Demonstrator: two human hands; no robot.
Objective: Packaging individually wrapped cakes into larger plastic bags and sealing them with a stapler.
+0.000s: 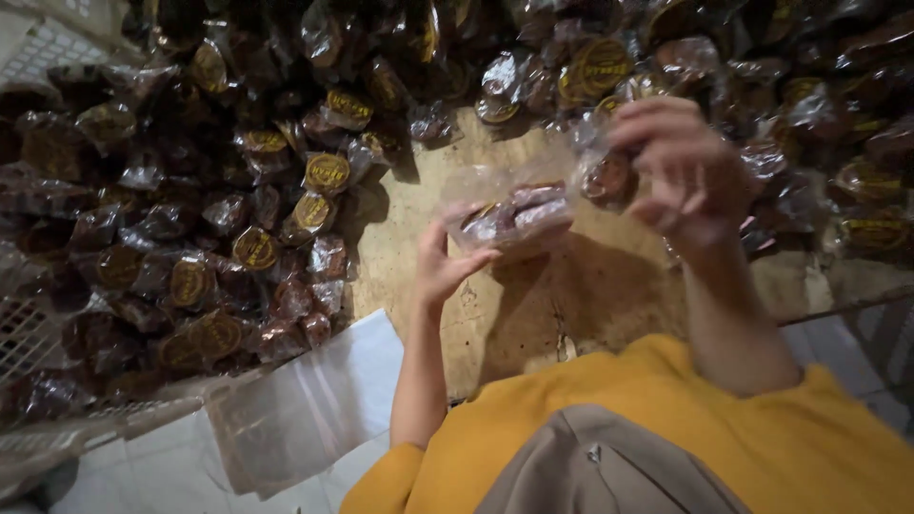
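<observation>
My left hand (440, 262) holds up a clear plastic bag (509, 205) from below; inside it lie a few small wrapped dark brown sweets. My right hand (681, 171) is raised beside the bag's right end, fingers pinched around another wrapped dark sweet (609, 179) at the bag's open edge. Both hands hover over a worn brown board (533, 305). My yellow sleeves and lap fill the lower right.
Large heaps of wrapped dark sweets with round gold labels (209, 219) cover the left side and the top right (819, 105). A white mesh crate edge (38, 343) runs at the left. A stack of clear empty bags (305, 409) lies on the white tiled floor.
</observation>
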